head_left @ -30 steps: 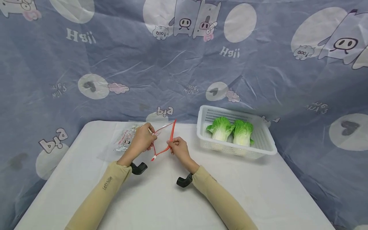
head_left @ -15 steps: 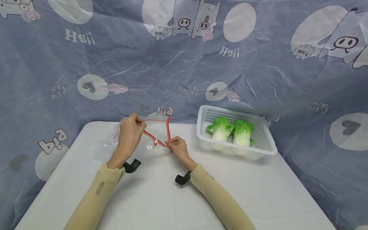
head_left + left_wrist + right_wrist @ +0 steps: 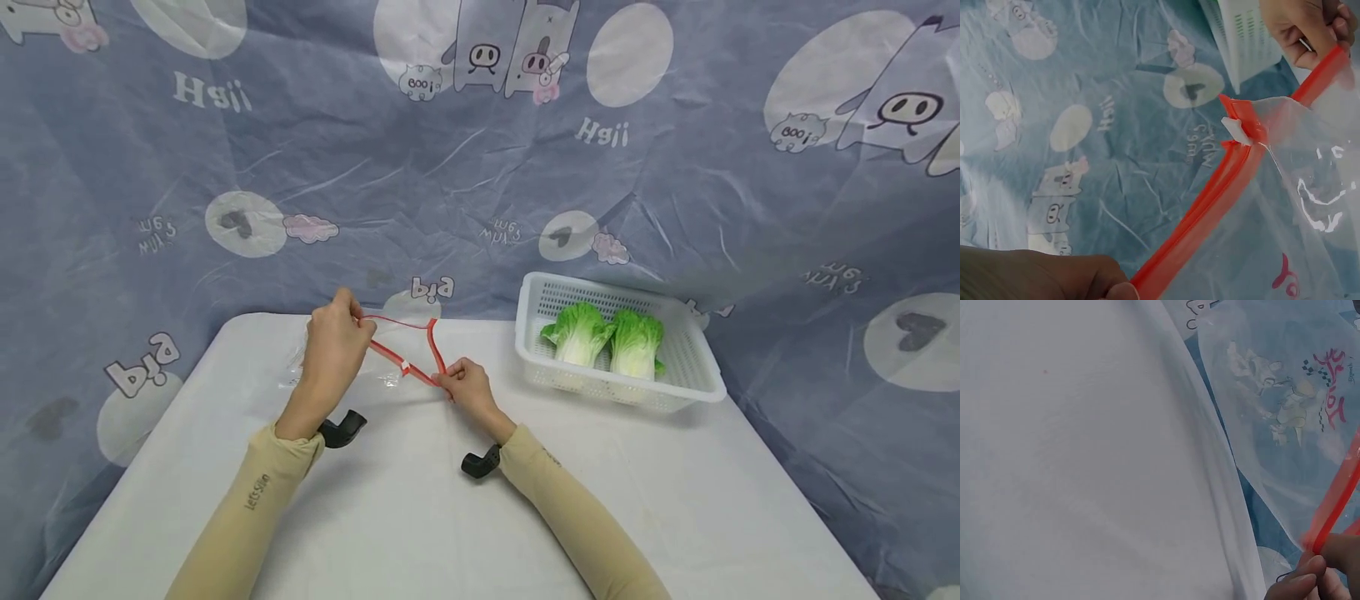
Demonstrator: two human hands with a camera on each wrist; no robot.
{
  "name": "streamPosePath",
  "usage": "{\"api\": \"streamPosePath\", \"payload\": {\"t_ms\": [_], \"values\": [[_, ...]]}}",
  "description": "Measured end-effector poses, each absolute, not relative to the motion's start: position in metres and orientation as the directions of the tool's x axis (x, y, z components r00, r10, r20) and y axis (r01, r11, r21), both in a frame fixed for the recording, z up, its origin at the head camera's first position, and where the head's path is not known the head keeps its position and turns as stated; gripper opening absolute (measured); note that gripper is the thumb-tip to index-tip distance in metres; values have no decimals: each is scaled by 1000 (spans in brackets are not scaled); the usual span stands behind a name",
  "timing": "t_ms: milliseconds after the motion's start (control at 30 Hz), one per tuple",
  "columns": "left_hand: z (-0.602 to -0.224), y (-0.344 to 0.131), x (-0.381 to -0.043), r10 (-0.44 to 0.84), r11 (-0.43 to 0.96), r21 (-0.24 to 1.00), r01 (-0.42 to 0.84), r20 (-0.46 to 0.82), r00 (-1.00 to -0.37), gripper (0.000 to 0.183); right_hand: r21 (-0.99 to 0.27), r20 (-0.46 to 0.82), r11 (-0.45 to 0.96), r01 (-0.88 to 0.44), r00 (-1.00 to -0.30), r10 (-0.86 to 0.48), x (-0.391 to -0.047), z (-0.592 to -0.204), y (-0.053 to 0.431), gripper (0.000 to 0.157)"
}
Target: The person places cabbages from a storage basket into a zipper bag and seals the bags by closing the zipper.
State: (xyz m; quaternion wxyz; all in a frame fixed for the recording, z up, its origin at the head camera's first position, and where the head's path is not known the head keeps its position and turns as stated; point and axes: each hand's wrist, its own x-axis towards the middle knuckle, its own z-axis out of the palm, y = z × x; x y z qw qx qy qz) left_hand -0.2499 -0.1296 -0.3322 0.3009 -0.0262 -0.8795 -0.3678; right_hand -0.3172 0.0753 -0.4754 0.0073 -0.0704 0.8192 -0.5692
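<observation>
A clear plastic zip bag [image 3: 1310, 187] with a printed design hangs between my two hands. Its red zip edge [image 3: 386, 352] bends into a loop, so the mouth is parted. My left hand [image 3: 333, 350] pinches this edge at the left end. On the other side my right hand [image 3: 467, 387] pinches it between thumb and fingers near a corner. A small white slider [image 3: 1235, 130] sits on the red strip, between the two hands in the left wrist view. Coloured figures and pink lettering show on the bag in the right wrist view.
At the back right of the white-covered table [image 3: 420, 517] stands a white perforated basket [image 3: 547, 375]. Inside lie two green-and-white cabbages [image 3: 583, 337], side by side. A blue-grey printed cloth [image 3: 450, 183] hangs behind the table. Black curved pieces [image 3: 343, 429] show at both wrists.
My left hand has moved left and away from me, drawing the zip edge out and widening the loop. The slider now lies farther back. My right hand stays nearly in place.
</observation>
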Motion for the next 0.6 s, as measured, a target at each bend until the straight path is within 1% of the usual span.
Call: {"api": "streamPosePath", "payload": {"t_ms": [167,233,300,433,533,600], "values": [[-338,-128,-253,-138,735,648,199,431,-892,13,-930,66,344,-127,-981,-184,-317,-476,80,24],[-341,-127,-254,-124,742,645,182,399,-908,8,-932,62,339,-127,-979,-196,-317,-475,80,24],[-343,-127,-256,-115,752,635,178,391,-913,4,-932,56,340,-125,-977,-208,-316,-474,80,24],[-349,-124,-259,-89,777,601,186,397,-914,15,-926,34,357,-122,-969,-243,-315,-473,79,25],[-352,-119,-261,-63,790,581,196,394,-917,15,-912,26,390,-128,-967,-255,-314,-470,79,26],[-353,-116,-262,-43,777,599,193,357,-933,14,-894,22,427,-134,-966,-258,-314,-465,79,26]]}}
